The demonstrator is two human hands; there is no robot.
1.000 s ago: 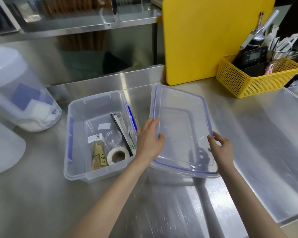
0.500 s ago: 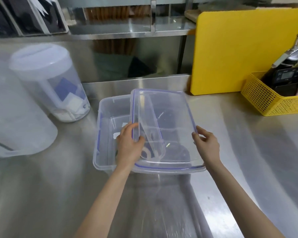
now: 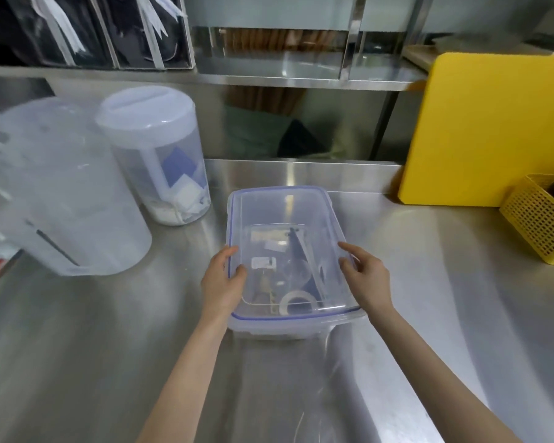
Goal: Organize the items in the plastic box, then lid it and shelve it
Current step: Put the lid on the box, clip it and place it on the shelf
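A clear plastic box (image 3: 288,329) stands on the steel counter in the middle of the view. Its clear lid (image 3: 282,212) with a blue seal line lies on top and covers the whole opening. My left hand (image 3: 223,282) grips the lid's left edge, thumb on top. My right hand (image 3: 367,278) holds the lid's right edge the same way. Through the lid I see a roll of white tape (image 3: 298,302), a small clear cup (image 3: 296,270), a dark flat tool (image 3: 299,251) and a bamboo whisk, blurred.
Two translucent lidded jugs (image 3: 154,155) (image 3: 64,199) stand at the left. A yellow cutting board (image 3: 493,129) leans at the back right, with a yellow mesh basket (image 3: 541,219) beside it. A steel shelf (image 3: 269,78) runs along the back above the counter (image 3: 109,346).
Both hands carried the lid leftward from beside the box to over it. It now sits square on the box. The view shifted left.
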